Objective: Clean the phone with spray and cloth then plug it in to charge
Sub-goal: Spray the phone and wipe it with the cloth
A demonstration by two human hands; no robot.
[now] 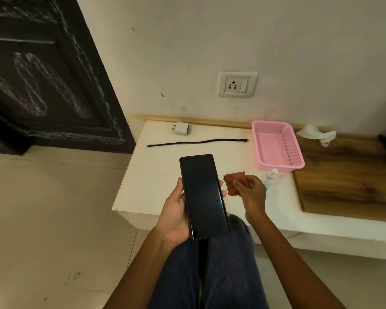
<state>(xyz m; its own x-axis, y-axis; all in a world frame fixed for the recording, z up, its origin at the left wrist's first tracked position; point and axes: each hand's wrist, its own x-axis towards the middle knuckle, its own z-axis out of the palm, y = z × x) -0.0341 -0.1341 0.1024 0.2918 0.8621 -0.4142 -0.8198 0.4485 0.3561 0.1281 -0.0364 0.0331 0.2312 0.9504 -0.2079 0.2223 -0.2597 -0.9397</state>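
Fingers (223, 183) of left hand (176, 216) mostly hidden behind phone (203, 196).

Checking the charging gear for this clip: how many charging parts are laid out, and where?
2. The white adapter lies near the wall on the white ledge; the black cable lies stretched out just in front of it, unplugged. None seems hidden.

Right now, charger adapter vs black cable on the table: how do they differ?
The adapter is white, blocky and compact, with its pins pointing left; the cable is black, thin and laid out nearly straight across the table. The adapter lies nearer the wall, the cable in front of it. They are apart, not connected. Both lie untouched, neither plugged into the wall socket.
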